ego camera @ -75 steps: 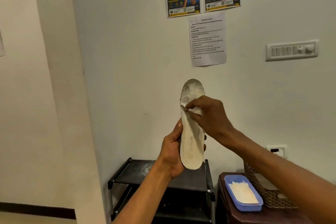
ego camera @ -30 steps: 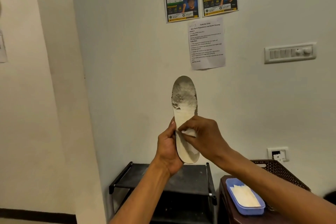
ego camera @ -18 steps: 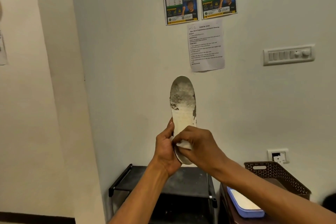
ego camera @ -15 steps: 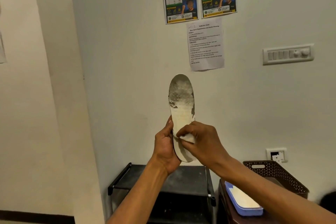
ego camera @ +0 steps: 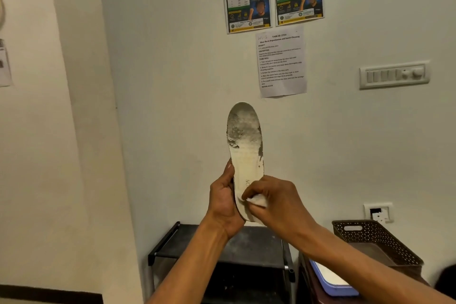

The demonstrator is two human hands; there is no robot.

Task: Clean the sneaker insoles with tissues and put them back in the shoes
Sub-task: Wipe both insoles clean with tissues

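Head view shows your left hand (ego camera: 225,205) clasped around the heel end of the long white foam insole (ego camera: 245,153), holding it upright before the wall; above your grip the toe area is mottled grey with dirt; your right hand (ego camera: 276,202) pinches a small crumpled white tissue (ego camera: 257,201) and presses it against the insole just beside your left thumb; below both hands stands a black metal shoe rack (ego camera: 222,252); right of it sits a dark perforated plastic basket (ego camera: 370,239).
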